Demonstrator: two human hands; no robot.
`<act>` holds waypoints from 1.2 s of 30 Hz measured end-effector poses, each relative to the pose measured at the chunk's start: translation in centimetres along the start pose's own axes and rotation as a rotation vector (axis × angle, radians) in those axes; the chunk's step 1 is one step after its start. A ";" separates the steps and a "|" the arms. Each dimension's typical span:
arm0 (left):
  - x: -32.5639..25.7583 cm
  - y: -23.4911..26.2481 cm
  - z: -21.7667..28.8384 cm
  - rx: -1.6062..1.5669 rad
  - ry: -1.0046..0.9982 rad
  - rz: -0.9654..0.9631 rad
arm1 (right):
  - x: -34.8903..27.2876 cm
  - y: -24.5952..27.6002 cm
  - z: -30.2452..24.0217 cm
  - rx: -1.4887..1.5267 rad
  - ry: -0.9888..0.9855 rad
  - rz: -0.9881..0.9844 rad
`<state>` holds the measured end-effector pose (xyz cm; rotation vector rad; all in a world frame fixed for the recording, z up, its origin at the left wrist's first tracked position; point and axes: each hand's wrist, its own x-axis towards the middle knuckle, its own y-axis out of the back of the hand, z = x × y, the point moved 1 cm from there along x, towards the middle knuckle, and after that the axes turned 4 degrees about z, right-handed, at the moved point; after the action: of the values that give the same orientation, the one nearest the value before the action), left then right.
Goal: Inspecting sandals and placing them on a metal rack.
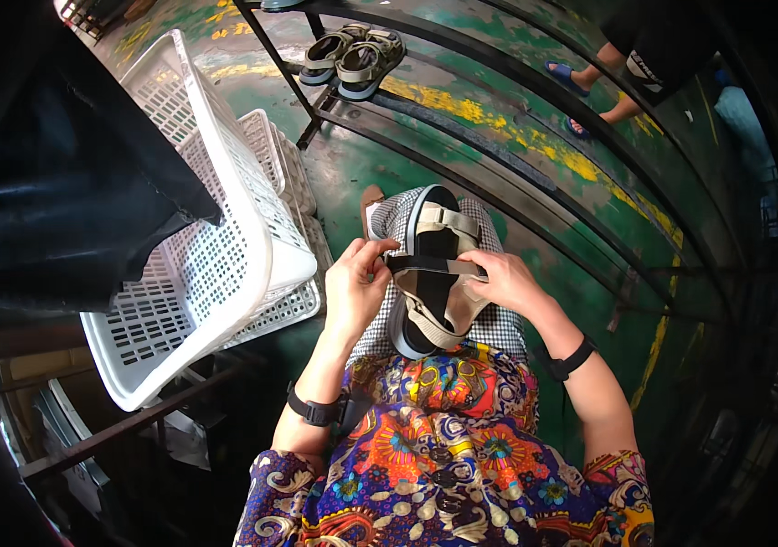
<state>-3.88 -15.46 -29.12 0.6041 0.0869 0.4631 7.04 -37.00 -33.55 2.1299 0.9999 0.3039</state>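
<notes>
A beige sandal [443, 220] with a black footbed and pale sole edge rests on my lap, its toe pointing away from me. Across it runs a dark strap [432, 264], stretched between my two hands. My left hand [357, 281] is closed, pinching the strap's left end beside the sandal. On the other side, my right hand [500, 279] grips the strap's lighter right end, the thumb close to the sandal's beige upper. Part of the heel area lies in shadow between my wrists.
White plastic baskets [252, 214] stand stacked at my left, with black sheeting [70, 182] hanging over them. A dark metal rack [489, 137] curves ahead and to the right, holding a pair of sandals [352, 59]. Beyond it, a person's feet [580, 100] show on the green floor.
</notes>
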 end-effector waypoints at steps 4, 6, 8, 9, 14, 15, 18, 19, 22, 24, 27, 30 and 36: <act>0.4 0.6 1.0 -0.021 -0.185 -0.266 | 0.4 0.1 -1.3 0.178 -0.010 0.017; 1.3 1.0 1.0 -0.591 0.039 -0.338 | 1.0 0.6 -2.1 0.410 -0.036 -0.019; 2.3 0.7 1.2 -0.652 0.158 -0.227 | 1.9 1.0 -3.0 0.345 -0.008 0.035; 2.6 0.5 1.6 -0.111 -0.109 -0.367 | 2.1 1.2 -3.4 0.236 -0.028 0.053; 2.9 2.6 2.1 -0.657 0.114 -0.161 | 2.2 3.3 -4.7 0.212 0.027 -0.136; 3.2 3.0 2.0 -0.713 0.105 -0.126 | 1.9 3.7 -4.7 0.230 0.015 -0.196; 3.7 3.0 1.4 -0.738 0.147 -0.001 | 2.2 4.0 -4.1 0.207 0.174 -0.091; 3.7 2.7 1.2 -0.736 0.164 -0.012 | 2.4 3.9 -3.6 0.210 0.150 -0.105; 3.7 1.7 1.3 -0.512 0.014 0.058 | 3.1 3.7 -1.0 0.350 -0.020 -0.213; 4.0 0.9 2.0 -0.319 -0.057 0.103 | 3.6 2.9 0.5 0.783 -0.082 -0.238; 4.8 -0.8 4.6 -0.176 -0.357 0.138 | 4.1 1.7 2.6 1.125 -0.289 -0.177; 5.7 -4.3 7.9 -0.134 -0.587 0.051 | 5.1 0.7 3.6 1.189 -0.414 -0.255; 2.7 -10.9 10.8 0.200 -1.183 -0.143 | 4.8 2.1 1.9 1.070 -0.123 -0.293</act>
<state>5.10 -27.85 -26.25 0.9800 -0.9527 -0.0958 12.34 -35.38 -33.84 2.7840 1.5914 -0.6498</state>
